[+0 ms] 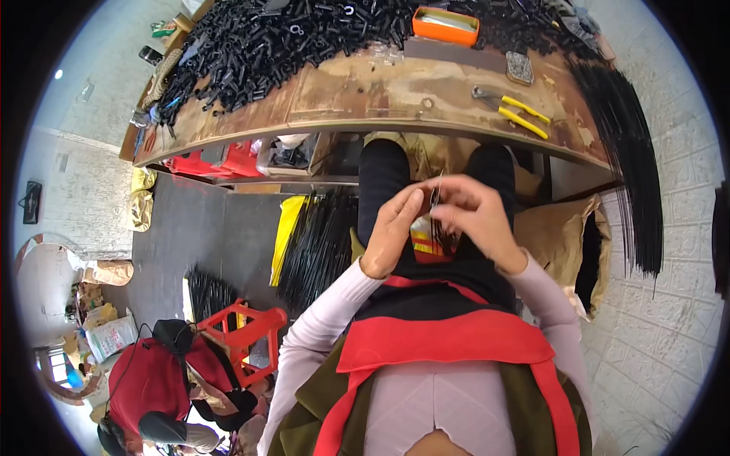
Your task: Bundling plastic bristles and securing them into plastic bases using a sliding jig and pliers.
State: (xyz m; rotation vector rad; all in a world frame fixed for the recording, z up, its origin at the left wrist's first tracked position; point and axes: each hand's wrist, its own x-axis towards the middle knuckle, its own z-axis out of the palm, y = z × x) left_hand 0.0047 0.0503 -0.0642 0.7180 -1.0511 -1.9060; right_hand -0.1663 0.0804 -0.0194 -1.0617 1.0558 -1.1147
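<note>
Both my hands meet over my lap, below the workbench [365, 106] edge — my right hand [475, 216] pinches a thin black rod [435, 199], its long axis near upright, while my left hand [395, 228] closes fingertips beside it, touching.

a single head-worn fisheye view looks steeply down from just above the person's own chest, facing forward toward twelve o'clock, where the wooden workbench [365, 95] bends across the top of the frame. the left hand [391, 232] and right hand [475, 213] sit close under the lens near centre, forearms entering from six o'clock. the floor [205, 228] falls away toward nine o'clock and a white brick wall [661, 319] toward three o'clock.
</note>
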